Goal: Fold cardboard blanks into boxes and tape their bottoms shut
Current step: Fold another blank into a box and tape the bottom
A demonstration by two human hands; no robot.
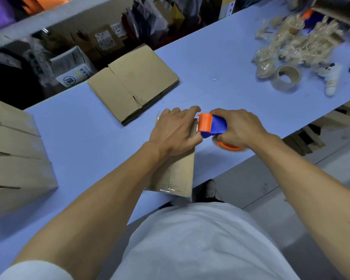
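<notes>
box (pixel 176 174) at table (pixel 89 128) near edge; left hand (pixel 174 132) flat on it, right hand (pixel 238 128) grasping tape dispenser (pixel 210 125) at box's far edge.

Dim, cool bluish light, soft shadows, motion blur toward the top, wide-angle bending at the edges

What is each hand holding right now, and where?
Right hand grips the tape dispenser by its blue rear body. Left hand presses on the box, near the dispenser's orange end.
</notes>
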